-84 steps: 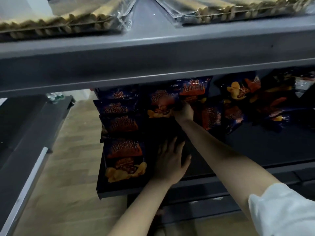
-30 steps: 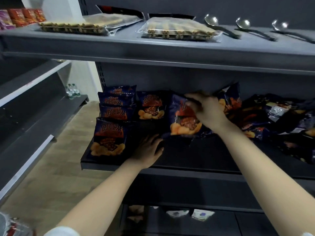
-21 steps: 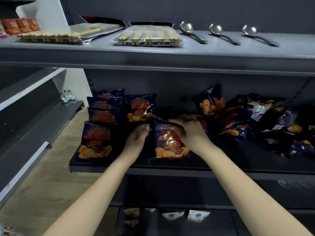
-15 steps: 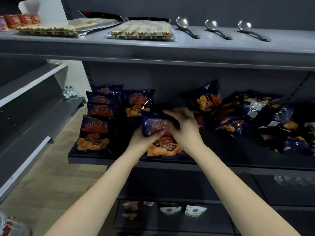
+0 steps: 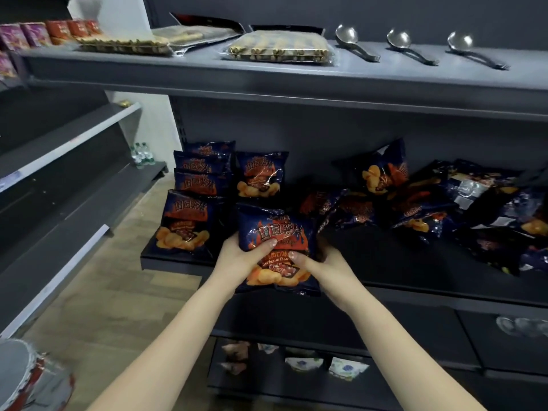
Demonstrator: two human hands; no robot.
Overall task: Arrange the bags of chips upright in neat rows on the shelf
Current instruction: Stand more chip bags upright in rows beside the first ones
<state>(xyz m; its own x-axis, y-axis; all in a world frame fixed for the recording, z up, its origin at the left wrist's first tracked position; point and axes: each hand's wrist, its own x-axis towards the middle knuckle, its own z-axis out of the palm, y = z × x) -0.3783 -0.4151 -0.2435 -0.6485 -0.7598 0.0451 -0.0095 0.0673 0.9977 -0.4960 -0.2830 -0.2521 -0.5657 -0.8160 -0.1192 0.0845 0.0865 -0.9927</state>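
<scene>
A dark blue chip bag with orange print [image 5: 278, 229] stands upright at the front of the dark shelf [image 5: 415, 289]. My left hand [image 5: 241, 258] grips its left side, thumb across the front. My right hand [image 5: 321, 266] grips its right side the same way. To the left, several matching bags stand in a row [image 5: 189, 221], front to back. One more bag stands upright behind the held one [image 5: 261, 175]. To the right lies a loose heap of bags [image 5: 444, 203], tilted and lying flat.
The shelf above [image 5: 296, 81] carries wrapped wafer packs [image 5: 280, 50] and three metal ladles [image 5: 412, 47]. Small packets [image 5: 302, 363] lie on a lower shelf. A second shelving unit [image 5: 59, 173] stands at the left with wooden floor [image 5: 112, 307] between.
My right hand pulled a bag out of the heap and brought it to the front. My left hand left the shelf and joined it. Both now hold the bag upright.
</scene>
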